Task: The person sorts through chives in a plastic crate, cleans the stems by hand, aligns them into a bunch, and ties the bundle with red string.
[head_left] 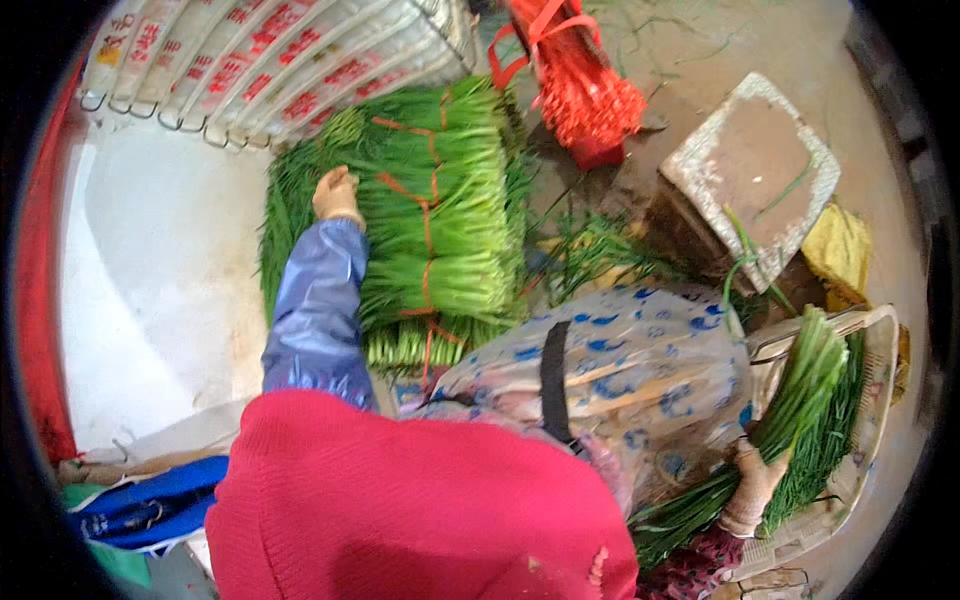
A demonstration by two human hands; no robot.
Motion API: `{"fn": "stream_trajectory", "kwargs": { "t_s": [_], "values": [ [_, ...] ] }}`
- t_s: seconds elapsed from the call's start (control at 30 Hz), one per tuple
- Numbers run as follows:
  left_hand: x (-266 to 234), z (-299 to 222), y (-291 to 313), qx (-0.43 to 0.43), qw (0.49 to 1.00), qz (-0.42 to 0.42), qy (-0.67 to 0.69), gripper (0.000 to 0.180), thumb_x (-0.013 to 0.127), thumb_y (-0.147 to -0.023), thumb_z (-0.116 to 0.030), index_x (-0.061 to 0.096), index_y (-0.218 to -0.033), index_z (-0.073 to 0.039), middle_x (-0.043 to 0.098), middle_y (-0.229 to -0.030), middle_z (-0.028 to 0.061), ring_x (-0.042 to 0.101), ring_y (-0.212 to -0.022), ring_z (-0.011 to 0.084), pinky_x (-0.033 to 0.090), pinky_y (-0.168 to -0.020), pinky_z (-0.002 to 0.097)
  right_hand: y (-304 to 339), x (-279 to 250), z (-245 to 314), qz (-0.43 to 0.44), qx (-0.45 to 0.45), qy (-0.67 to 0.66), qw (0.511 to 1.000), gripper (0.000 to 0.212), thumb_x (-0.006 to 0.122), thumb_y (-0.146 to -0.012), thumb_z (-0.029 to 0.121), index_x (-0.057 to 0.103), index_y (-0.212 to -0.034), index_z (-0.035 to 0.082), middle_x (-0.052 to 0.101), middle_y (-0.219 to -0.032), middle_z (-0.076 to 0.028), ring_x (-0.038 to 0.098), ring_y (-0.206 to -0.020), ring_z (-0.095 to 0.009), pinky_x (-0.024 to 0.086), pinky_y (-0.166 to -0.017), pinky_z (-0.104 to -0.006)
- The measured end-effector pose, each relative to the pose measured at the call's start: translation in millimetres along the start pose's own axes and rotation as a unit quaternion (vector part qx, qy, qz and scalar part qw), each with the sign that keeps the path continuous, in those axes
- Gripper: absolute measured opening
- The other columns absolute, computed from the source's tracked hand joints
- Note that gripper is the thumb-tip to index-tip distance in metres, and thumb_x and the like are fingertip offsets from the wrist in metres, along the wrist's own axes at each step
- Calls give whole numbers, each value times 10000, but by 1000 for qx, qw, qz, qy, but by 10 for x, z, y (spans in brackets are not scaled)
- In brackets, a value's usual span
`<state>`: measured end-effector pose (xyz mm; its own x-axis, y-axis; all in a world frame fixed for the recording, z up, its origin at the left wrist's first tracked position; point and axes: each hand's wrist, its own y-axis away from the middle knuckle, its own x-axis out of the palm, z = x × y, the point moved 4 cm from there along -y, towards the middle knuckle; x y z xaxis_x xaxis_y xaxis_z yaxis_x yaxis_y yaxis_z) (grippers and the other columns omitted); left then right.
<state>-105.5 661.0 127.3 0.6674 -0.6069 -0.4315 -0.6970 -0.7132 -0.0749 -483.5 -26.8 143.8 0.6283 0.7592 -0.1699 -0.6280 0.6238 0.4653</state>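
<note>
My left hand [338, 195], in a pale glove, rests on the leafy side of a stack of garlic chives [450, 200]. Its fingers are curled, and whether leaves are in them is hidden. Orange ties [428, 235] run round the stacked bundles, whose pale stems point right. At the lower right, my gloved right hand [755, 488] is closed round a bunch of garlic chives [805, 375], stems upward, over a pale basket [880, 370] with more loose chives. A clear plastic apron with blue print [640, 370] covers my lap.
A square stool [750, 165] with a worn top stands at the right, a yellow sack [838, 245] beside it. Red ties [590, 95] hang in a bunch at the top. White printed panels with wire hooks [270, 55] lean behind the white surface [150, 270]. A blue bag [150, 505] lies lower left.
</note>
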Motion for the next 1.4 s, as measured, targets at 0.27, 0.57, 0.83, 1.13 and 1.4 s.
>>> {"fn": "stream_trajectory", "kwargs": {
  "t_s": [0.27, 0.57, 0.83, 1.13, 1.4],
  "values": [
    [2066, -758, 1354, -114, 909, 400, -37, 376, 704, -851, -187, 587, -1176, -38, 680, -770, 59, 526, -507, 88, 367, -426, 228, -35, 362, 88, 58, 26, 32, 997, 722, 709, -670, -15, 426, -1334, -1, 602, -1115, -73, 586, -944, -181, 476, -836, -298],
    [2741, -692, 1170, -135, 911, 384, -70, 169, 577, -894, -161, 642, -1012, -60, 692, -810, 94, 521, -514, 144, 367, -429, 274, 88, 549, 345, 32, 54, -1, 998, 675, 663, -714, -12, 406, -1336, 36, 593, -1023, -54, 567, -831, -148, 485, -712, -270],
    [2801, -341, 559, 50, 899, 435, -30, 262, 558, -933, -261, 635, -1075, -54, 675, -904, 129, 629, -738, 202, 480, -631, 323, -1193, 628, 1158, 81, -136, 419, 894, 352, 653, -694, 210, 612, -989, 24, 663, -818, -175, 651, -712, -334, 539, -642, -422],
    [2369, -1252, 1933, 571, 659, 431, -231, 201, 542, -915, -207, 652, -1045, -100, 677, -976, 102, 650, -842, 194, 522, -731, 338, -2944, 1518, 306, 10, 8, 540, 841, 578, 506, -924, 221, 305, -1429, 27, 561, -1298, -38, 615, -1059, -276, 484, -721, -600],
    [2436, -1236, 2811, 651, 325, 446, -522, 156, 553, -879, -171, 650, -988, -114, 672, -915, 83, 648, -812, 185, 521, -696, 339, -2284, 1303, 732, 164, -138, 626, 750, 345, 601, -819, 214, 582, -1138, 85, 642, -984, -92, 656, -862, -308, 521, -657, -518]
  ]
}}
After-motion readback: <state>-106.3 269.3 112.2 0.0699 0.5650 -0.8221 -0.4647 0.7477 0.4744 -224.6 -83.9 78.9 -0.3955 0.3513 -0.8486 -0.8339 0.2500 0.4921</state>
